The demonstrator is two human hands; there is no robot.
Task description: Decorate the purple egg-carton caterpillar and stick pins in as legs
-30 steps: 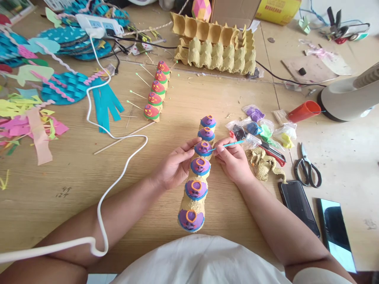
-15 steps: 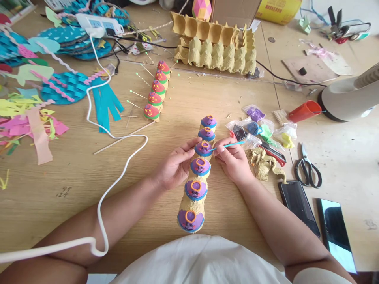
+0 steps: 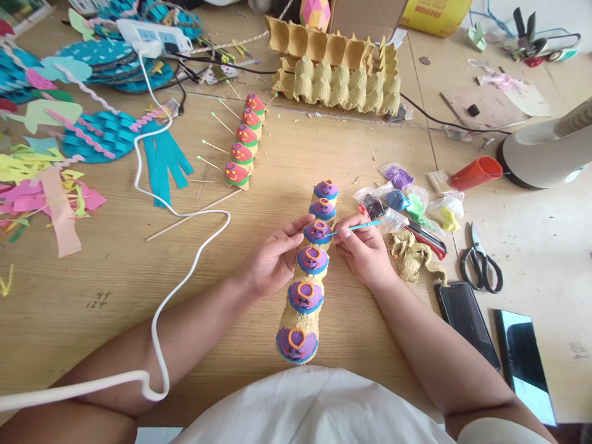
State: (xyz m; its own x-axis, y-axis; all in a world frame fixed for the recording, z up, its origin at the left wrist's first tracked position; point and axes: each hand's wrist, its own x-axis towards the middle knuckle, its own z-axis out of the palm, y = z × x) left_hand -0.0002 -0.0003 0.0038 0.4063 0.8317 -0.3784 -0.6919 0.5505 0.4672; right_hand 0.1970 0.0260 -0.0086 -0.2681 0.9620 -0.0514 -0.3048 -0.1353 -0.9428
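Observation:
An egg-carton strip (image 3: 303, 322) runs away from my body, its several bumps capped with purple clay, blue rims, orange rings and small faces. My left hand (image 3: 279, 256) grips the strip's left side at the third bump from the far end, thumb and forefinger against it. Between the thumb and fingers of my right hand (image 3: 363, 250) is a thin blue clay modelling tool (image 3: 365, 226). Its tip meets the face on that same bump. Bags of coloured clay (image 3: 398, 200) lie just beyond my right hand.
A red-and-green egg-carton strip (image 3: 245, 145) with pins stands farther back, near egg cartons (image 3: 342, 86). A white cable (image 3: 185, 296) crosses the left side. To the right are a utility knife (image 3: 428, 240), scissors (image 3: 481, 262), a phone (image 3: 467, 320) and a red cup (image 3: 476, 174).

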